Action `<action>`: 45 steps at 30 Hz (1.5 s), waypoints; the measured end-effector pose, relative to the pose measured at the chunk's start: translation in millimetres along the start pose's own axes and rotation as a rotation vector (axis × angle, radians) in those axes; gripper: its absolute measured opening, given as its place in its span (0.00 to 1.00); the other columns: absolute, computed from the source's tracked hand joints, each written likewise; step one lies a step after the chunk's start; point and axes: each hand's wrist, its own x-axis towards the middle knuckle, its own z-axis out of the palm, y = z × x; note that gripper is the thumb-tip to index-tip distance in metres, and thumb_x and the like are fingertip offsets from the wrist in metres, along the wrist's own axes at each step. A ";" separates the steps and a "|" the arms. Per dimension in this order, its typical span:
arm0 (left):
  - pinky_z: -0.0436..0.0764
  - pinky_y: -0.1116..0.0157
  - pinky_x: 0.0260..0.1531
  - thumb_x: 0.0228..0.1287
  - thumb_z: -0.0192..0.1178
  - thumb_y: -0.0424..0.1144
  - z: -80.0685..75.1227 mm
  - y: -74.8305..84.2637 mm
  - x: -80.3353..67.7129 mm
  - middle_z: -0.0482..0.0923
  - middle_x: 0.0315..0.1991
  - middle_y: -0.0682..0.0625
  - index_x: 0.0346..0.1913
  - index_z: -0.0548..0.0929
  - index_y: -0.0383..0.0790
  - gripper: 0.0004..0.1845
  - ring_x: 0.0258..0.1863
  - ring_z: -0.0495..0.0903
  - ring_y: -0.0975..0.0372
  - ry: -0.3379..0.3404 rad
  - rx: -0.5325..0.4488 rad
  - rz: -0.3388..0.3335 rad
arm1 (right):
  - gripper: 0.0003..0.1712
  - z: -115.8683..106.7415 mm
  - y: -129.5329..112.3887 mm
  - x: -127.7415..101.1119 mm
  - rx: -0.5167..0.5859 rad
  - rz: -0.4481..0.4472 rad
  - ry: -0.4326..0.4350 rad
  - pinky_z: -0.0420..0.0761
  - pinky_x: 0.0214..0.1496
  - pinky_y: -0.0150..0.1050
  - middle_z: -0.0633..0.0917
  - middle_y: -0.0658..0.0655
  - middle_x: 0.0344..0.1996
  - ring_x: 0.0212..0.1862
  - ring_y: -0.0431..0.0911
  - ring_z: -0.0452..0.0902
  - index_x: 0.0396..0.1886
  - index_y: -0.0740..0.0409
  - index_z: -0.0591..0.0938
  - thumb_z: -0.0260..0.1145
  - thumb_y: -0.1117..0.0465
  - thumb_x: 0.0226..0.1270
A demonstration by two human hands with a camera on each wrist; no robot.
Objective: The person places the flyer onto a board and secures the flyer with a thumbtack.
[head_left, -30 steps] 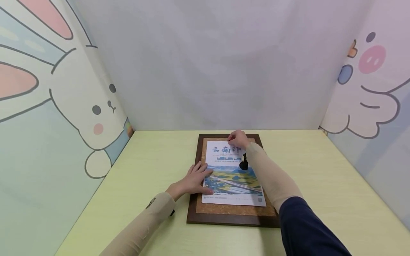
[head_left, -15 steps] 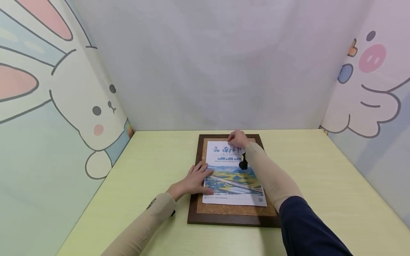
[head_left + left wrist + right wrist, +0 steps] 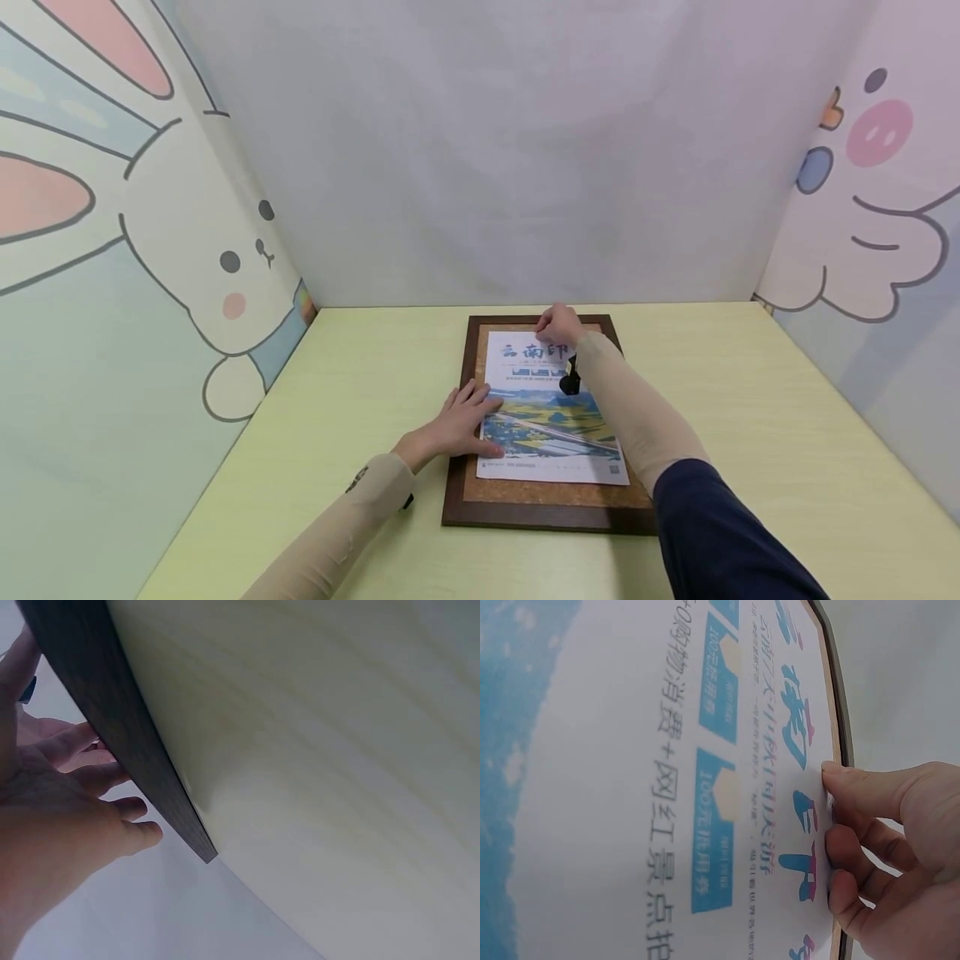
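A printed poster (image 3: 551, 429) with blue and green scenery and large Chinese characters lies on a cork board (image 3: 540, 492) framed in dark wood. My left hand (image 3: 461, 425) rests with spread fingers across the frame's left side, its thumb and fingertips over the poster's left edge. In the left wrist view, that hand's straight fingers reach over the dark frame (image 3: 127, 720). My right hand (image 3: 558, 325) is at the poster's top edge. In the right wrist view, its thumb and curled fingers pinch at that edge beside the characters; anything small between the fingertips is hidden.
The board lies on a pale yellow wood-grain table (image 3: 360, 367), its far side near the grey back wall (image 3: 480, 167). Side walls carry a cartoon rabbit (image 3: 225, 250) and another cartoon figure (image 3: 877, 208). A small black device (image 3: 571, 379) sits at the right wrist.
Both hands keep their places on the poster and frame. The whole scene shifts slightly to the right in the head view.
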 end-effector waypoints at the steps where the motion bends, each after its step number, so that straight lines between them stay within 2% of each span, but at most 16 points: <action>1: 0.42 0.38 0.71 0.57 0.66 0.58 0.0 0.1 0.1 0.48 0.77 0.38 0.72 0.62 0.43 0.44 0.77 0.38 0.41 0.001 -0.002 0.000 | 0.03 -0.6 -0.1 -0.1 0.001 -0.004 -0.004 0.76 0.42 0.41 0.83 0.59 0.40 0.41 0.51 0.77 0.35 0.57 0.85 0.68 0.62 0.63; 8: 0.42 0.38 0.71 0.57 0.66 0.58 -1.1 0.0 0.9 0.48 0.77 0.38 0.73 0.62 0.44 0.44 0.77 0.39 0.42 0.013 0.009 0.001 | 0.08 -7.4 -0.7 -7.2 0.027 -0.046 -0.019 0.75 0.40 0.39 0.83 0.59 0.40 0.40 0.51 0.77 0.40 0.58 0.85 0.67 0.60 0.64; 14: 0.42 0.38 0.72 0.57 0.65 0.59 -0.1 0.8 -0.5 0.48 0.77 0.38 0.73 0.62 0.44 0.44 0.77 0.39 0.41 0.011 -0.002 0.003 | 0.07 -5.8 5.3 -8.4 0.037 -0.047 0.015 0.76 0.36 0.37 0.84 0.59 0.36 0.36 0.49 0.78 0.37 0.58 0.86 0.66 0.60 0.65; 22: 0.42 0.38 0.72 0.57 0.66 0.58 0.9 3.2 -1.9 0.47 0.77 0.38 0.73 0.62 0.44 0.44 0.77 0.38 0.42 0.013 -0.014 -0.004 | 0.04 0.2 10.7 -5.2 0.051 -0.030 0.050 0.78 0.44 0.43 0.84 0.59 0.37 0.38 0.52 0.77 0.34 0.56 0.87 0.67 0.61 0.64; 29: 0.42 0.39 0.72 0.57 0.65 0.58 0.7 2.5 -2.9 0.48 0.77 0.39 0.73 0.62 0.44 0.44 0.77 0.38 0.42 0.012 -0.010 -0.002 | 0.07 3.1 11.7 -3.4 0.034 -0.017 0.056 0.78 0.47 0.44 0.84 0.59 0.39 0.39 0.51 0.78 0.37 0.56 0.87 0.66 0.58 0.65; 38: 0.42 0.38 0.72 0.57 0.66 0.58 4.5 4.6 -2.2 0.48 0.77 0.38 0.73 0.62 0.44 0.44 0.77 0.38 0.42 0.001 -0.025 -0.001 | 0.09 6.0 3.3 -23.3 -0.013 -0.041 0.146 0.78 0.48 0.47 0.84 0.62 0.37 0.37 0.52 0.77 0.35 0.63 0.86 0.63 0.61 0.67; 42: 0.42 0.39 0.72 0.57 0.66 0.58 3.2 4.3 -2.7 0.48 0.77 0.38 0.73 0.62 0.44 0.44 0.77 0.38 0.42 -0.001 -0.021 -0.002 | 0.10 8.4 2.1 -23.6 -0.044 -0.057 0.163 0.78 0.45 0.46 0.84 0.61 0.34 0.34 0.50 0.77 0.33 0.63 0.85 0.63 0.61 0.68; 45: 0.42 0.39 0.72 0.57 0.66 0.57 0.8 3.4 -3.0 0.48 0.77 0.38 0.73 0.62 0.43 0.44 0.77 0.39 0.42 0.000 -0.003 0.000 | 0.10 9.9 1.7 -22.2 -0.080 -0.103 0.167 0.77 0.39 0.43 0.84 0.60 0.33 0.32 0.49 0.76 0.34 0.62 0.85 0.61 0.60 0.70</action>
